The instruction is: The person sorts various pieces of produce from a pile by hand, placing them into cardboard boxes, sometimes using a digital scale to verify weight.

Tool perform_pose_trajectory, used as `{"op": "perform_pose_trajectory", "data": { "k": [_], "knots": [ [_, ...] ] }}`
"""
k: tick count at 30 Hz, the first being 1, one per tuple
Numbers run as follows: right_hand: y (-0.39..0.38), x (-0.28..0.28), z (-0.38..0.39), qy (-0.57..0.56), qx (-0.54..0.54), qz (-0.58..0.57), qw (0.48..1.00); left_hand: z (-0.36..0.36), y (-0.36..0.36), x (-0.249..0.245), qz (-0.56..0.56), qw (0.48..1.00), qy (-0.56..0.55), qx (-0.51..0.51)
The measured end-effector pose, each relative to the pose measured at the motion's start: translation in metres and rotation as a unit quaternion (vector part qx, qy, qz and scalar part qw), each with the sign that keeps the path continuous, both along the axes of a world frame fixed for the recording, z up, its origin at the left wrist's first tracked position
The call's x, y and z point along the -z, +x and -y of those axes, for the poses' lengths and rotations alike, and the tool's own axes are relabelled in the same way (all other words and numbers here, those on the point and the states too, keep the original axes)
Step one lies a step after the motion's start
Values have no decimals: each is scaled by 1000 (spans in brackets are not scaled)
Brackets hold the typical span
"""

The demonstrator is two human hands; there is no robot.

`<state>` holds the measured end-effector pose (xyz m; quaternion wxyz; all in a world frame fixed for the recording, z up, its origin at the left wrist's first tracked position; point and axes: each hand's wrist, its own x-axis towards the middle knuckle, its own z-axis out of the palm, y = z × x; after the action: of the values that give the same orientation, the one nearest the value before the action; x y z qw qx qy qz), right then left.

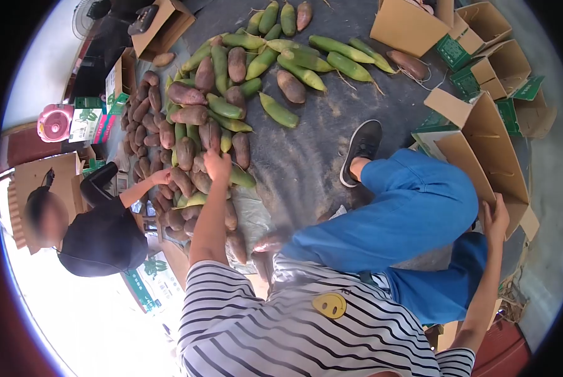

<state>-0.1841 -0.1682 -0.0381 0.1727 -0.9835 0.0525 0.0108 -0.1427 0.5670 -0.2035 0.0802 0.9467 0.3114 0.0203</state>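
A red-skinned radish (210, 134) lies on the pile just ahead of the person's left hand (217, 164), its long axis running roughly away from the wrist, its near end at the fingertips. The left hand is much the nearer; the right hand (495, 217) is well apart, bent at the near edge of a large carton (492, 141). The left fingers are narrow and appear to touch the radish; whether they grip it, I cannot tell. Nor can I tell if the right fingers clasp the cardboard or merely rest there.

Around that one radish lie dozens more red-skinned ones, too overlapped to count, and at least eighteen green radishes (278, 110). One co-worker's hand (162, 176) is at the pile's left. Farther out stands one pink fan (54, 123).
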Motion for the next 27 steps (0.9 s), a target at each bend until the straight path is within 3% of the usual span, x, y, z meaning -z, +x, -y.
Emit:
{"op": "perform_pose_trajectory", "data": {
  "k": [3,6,10,11,15,18,21,22,23,25,26,27],
  "knots": [
    [2,-3,-4,4,8,-9,1000,-31,8,-9,-26,998,35,-36],
    [0,2,5,-22,-6,-13,1000,-69,12,6,14,1000,1,22],
    [3,-4,2,-19,4,-39,999,-91,45,24,77,989,-124,-21],
    [3,-5,-1,-15,9,-37,999,-92,47,27,60,978,-191,-67],
    [7,-6,-4,-4,5,-34,999,-120,62,48,0,962,-249,-111],
    [7,-6,-7,-7,12,-32,999,-109,60,47,23,974,-191,-118],
    [8,-4,-7,20,15,-24,999,-86,68,16,21,984,-175,-6],
    [7,-2,-5,23,11,-25,999,-58,69,12,70,992,-104,-9],
    [7,-1,-2,25,9,-23,999,-30,67,11,41,992,-120,-7],
    [3,-2,1,17,16,-29,999,48,46,12,-126,963,-127,202],
    [2,-3,0,8,23,-35,999,93,19,3,-70,937,-176,292],
    [2,-3,-1,1,30,-41,999,127,7,-17,-139,893,-224,365]
  ]
}}
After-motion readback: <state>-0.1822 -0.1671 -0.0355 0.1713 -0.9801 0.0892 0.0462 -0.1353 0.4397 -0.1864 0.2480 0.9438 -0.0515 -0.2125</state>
